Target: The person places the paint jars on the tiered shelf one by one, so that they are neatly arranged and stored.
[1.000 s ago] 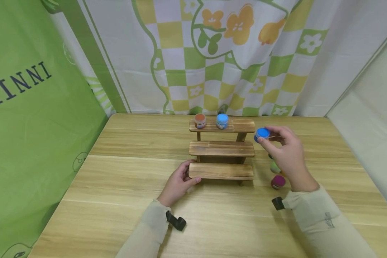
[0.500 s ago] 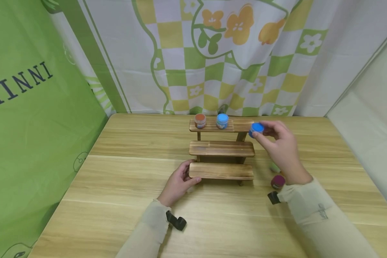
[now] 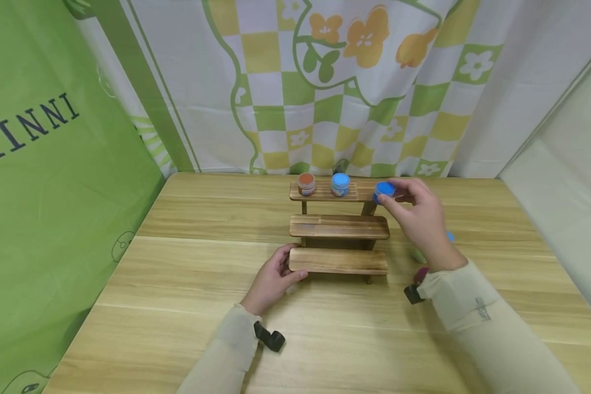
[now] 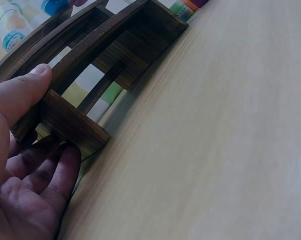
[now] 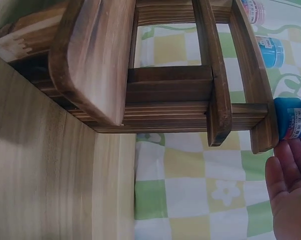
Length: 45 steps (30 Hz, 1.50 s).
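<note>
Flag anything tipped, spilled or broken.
Nothing stands out. The brown jar and light-blue jar sit upright on the wooden stand, which shows no damage or spill; the right hand holds the darker blue jar. The purple jar is mostly hidden.

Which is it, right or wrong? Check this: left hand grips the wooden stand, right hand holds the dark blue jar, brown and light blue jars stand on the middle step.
Wrong: in the head view, the brown jar and light blue jar stand on the top step. The rest holds: the left hand grips the wooden stand; the right hand holds the dark blue jar.
</note>
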Each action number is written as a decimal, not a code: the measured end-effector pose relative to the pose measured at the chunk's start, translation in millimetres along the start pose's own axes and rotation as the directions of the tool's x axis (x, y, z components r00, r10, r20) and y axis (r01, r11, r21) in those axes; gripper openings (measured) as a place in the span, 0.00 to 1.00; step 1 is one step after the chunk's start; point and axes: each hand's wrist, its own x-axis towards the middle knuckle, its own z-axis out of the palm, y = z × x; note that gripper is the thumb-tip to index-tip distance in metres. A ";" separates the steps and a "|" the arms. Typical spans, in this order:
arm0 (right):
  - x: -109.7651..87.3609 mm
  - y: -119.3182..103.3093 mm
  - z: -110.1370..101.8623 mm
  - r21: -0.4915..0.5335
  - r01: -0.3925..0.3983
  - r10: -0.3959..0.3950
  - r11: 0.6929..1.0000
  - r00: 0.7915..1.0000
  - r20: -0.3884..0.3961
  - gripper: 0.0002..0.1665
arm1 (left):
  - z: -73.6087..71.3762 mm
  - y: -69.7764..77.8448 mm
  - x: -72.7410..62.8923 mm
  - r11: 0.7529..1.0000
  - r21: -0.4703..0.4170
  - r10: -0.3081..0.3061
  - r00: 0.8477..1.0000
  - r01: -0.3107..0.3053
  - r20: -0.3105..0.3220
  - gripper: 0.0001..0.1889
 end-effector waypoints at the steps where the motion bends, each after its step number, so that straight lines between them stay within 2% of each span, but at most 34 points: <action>1: 1.0 0.2 0.0 -0.006 -0.001 0.001 1.000 1.000 0.006 0.24 | 0.1 0.4 -0.1 1.000 0.000 -0.001 1.000 0.001 -0.001 0.36; 8: 8.4 0.5 1.0 -0.082 -0.018 0.020 0.996 1.000 0.024 0.24 | -0.1 3.1 -1.5 0.998 0.055 -0.008 1.000 0.009 -0.024 0.37; 13: 12.0 0.8 2.2 -0.119 -0.033 0.037 0.992 0.999 0.030 0.24 | -0.1 3.3 -1.6 0.999 0.049 -0.003 1.000 0.004 -0.017 0.37; 24: 16.7 -2.7 2.5 -0.168 -0.122 0.141 0.978 0.984 0.106 0.29 | -0.7 1.5 -1.6 0.998 0.059 -0.009 1.000 0.010 -0.023 0.37; 31: 18.2 0.8 4.4 -0.172 -0.128 0.147 0.977 0.983 0.106 0.29 | -0.7 0.7 -1.1 0.999 0.039 -0.004 1.000 0.004 -0.015 0.37; 38: 14.7 0.0 1.8 -0.097 -0.170 0.178 0.981 0.981 0.079 0.32 | -0.2 0.6 -0.3 1.000 0.025 0.001 1.000 -0.001 -0.007 0.36; 45: 6.9 0.1 -1.5 0.040 -0.127 0.125 0.991 0.991 0.036 0.29 | -0.1 1.1 -0.7 0.998 0.055 -0.002 1.000 0.003 -0.022 0.37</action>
